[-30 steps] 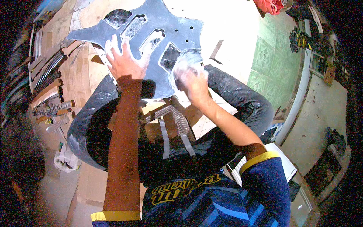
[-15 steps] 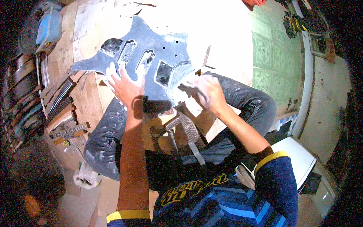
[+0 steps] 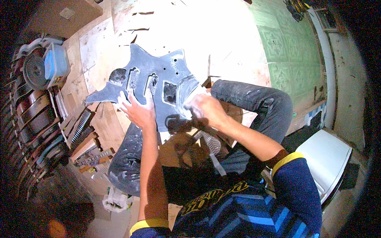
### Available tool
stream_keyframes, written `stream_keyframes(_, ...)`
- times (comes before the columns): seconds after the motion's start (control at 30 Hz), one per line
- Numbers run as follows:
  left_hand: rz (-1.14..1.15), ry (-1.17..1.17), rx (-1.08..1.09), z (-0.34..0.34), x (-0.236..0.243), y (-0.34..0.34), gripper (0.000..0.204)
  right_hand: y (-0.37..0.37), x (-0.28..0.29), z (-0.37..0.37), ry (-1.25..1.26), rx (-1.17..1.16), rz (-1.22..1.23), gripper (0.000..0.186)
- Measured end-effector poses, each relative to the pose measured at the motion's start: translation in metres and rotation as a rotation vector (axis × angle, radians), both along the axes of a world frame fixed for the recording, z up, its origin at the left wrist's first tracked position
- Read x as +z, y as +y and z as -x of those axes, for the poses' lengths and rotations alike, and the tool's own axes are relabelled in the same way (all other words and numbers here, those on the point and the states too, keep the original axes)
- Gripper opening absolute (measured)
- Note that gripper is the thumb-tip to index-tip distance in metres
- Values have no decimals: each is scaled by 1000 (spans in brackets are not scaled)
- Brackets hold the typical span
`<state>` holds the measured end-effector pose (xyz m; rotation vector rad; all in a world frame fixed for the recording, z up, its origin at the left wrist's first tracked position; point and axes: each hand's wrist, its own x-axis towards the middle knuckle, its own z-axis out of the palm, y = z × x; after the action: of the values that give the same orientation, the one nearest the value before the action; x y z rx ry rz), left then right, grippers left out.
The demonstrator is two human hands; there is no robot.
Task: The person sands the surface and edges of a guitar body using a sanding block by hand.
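A grey electric guitar body (image 3: 159,83) with dark cut-out cavities and pointed horns lies across my lap, its surface marked by white dust. My left hand (image 3: 139,113) rests open on the near edge, fingers spread and thumb beside a slot-shaped cavity. At the body's right end my right hand (image 3: 208,109) is closed, knuckles up, over a patch of pale dusty streaks. What its fingers hold is hidden beneath them and lost in glare. Between my legs, partly shadowed, sits a ridged grey object (image 3: 209,142) with a pale strip below it.
At left stand a clear tub with blue contents (image 3: 55,61) and a rack of curved dark strips (image 3: 33,127). Long ridged metal pieces (image 3: 82,125) lie near my left knee, a white plastic bag (image 3: 117,200) behind them. A white panel (image 3: 327,162) is at right, beyond it green tiles (image 3: 283,47).
The whole view has shifted, so the guitar body appears lower. My right hand has moved slightly at the body's right end; my left hand stays on it.
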<state>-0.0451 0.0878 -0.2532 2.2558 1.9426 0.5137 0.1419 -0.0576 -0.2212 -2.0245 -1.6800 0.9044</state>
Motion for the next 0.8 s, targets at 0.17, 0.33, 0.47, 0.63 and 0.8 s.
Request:
stream_keyframes(0.17,-45,16,-17,-2,1,-1,63,36,-30,15,-91,-462,-123,17)
stream_keyframes(0.33,-34,42,-17,0,-1,-4,63,11,-24,64,-64,-356,-205,7)
stream_keyframes(0.47,-9,9,4,2,1,-1,63,9,-8,16,379,-66,204,13)
stream_keyframes(0.63,-2,3,-9,-6,5,-3,64,22,-61,39,-119,-475,-132,15)
stream_keyframes(0.8,-18,0,10,1,-2,0,64,1,-28,46,104,-264,-194,14)
